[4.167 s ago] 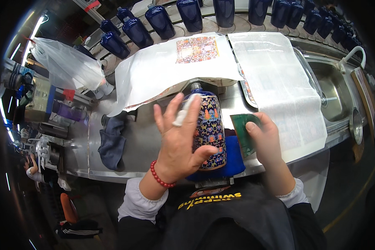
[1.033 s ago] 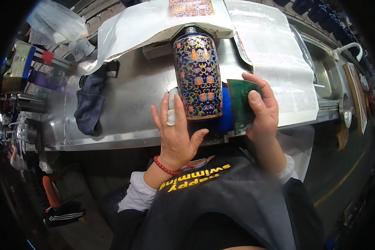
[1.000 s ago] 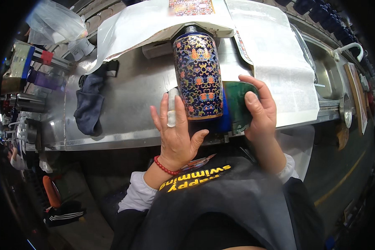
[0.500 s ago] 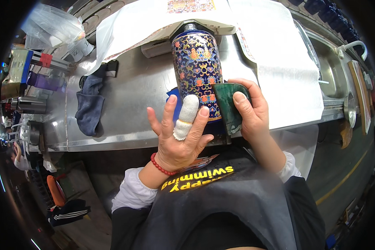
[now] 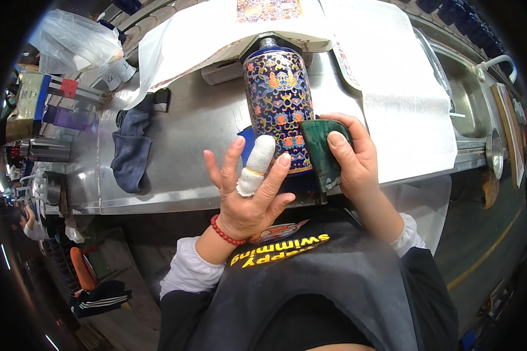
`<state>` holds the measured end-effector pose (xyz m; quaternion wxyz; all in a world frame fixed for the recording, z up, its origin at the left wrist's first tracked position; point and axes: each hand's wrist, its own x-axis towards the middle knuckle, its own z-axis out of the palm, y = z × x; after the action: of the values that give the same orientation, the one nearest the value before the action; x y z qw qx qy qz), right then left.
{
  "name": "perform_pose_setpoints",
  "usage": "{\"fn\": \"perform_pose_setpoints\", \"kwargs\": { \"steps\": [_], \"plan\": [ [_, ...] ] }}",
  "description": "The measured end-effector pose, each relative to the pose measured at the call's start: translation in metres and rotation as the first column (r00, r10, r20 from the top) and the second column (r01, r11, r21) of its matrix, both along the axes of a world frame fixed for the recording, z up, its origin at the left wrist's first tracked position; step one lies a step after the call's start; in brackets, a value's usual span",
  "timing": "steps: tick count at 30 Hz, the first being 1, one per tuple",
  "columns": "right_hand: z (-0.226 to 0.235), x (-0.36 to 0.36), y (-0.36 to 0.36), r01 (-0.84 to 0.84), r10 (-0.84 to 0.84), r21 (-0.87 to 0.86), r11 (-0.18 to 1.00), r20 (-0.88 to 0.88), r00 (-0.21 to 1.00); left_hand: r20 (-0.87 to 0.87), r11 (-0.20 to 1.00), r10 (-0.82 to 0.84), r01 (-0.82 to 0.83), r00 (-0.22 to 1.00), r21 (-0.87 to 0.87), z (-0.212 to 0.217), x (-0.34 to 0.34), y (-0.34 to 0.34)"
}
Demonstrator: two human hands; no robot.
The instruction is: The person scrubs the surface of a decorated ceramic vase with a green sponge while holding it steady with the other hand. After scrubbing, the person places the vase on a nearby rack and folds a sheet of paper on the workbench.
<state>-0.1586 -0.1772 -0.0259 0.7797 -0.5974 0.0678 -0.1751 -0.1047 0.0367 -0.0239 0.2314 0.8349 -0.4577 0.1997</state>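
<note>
A dark blue bottle (image 5: 280, 96) with a colourful floral pattern lies on the steel table, its neck pointing away from me. My left hand (image 5: 246, 187) is spread open in front of the bottle's near end, one finger wrapped in a white cloth cover (image 5: 256, 165). A red bead bracelet circles that wrist. My right hand (image 5: 357, 158) pinches a flat dark green scraper (image 5: 325, 149) between thumb and fingers. The scraper stands at the bottle's right side near its base; whether they touch I cannot tell. A blue piece (image 5: 246, 140) shows behind my left fingers.
White sheets (image 5: 404, 99), one with printed pattern pieces, cover the back and right of the table (image 5: 199, 128). A grey-blue cloth (image 5: 130, 152) lies at left. A steel sink (image 5: 462, 88) sits at far right, a plastic bag (image 5: 79, 44) at back left.
My left hand has shifted very slightly left, fingers still spread. The view has moved a little; the scraper and bottle stay together much as before.
</note>
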Motion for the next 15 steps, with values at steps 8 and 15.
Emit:
{"fn": "perform_pose_setpoints", "kwargs": {
  "steps": [8,15],
  "plan": [
    [0.000,-0.001,-0.001,-0.041,0.041,0.010,0.999,-0.008,0.999,-0.066,0.994,-0.068,0.063,0.995,-0.086,0.005,0.009,0.000],
    [-0.001,0.000,0.000,-0.004,0.004,0.001,1.000,0.026,1.000,0.037,0.998,-0.052,0.053,0.998,-0.018,0.004,0.012,0.000]
  ]
}}
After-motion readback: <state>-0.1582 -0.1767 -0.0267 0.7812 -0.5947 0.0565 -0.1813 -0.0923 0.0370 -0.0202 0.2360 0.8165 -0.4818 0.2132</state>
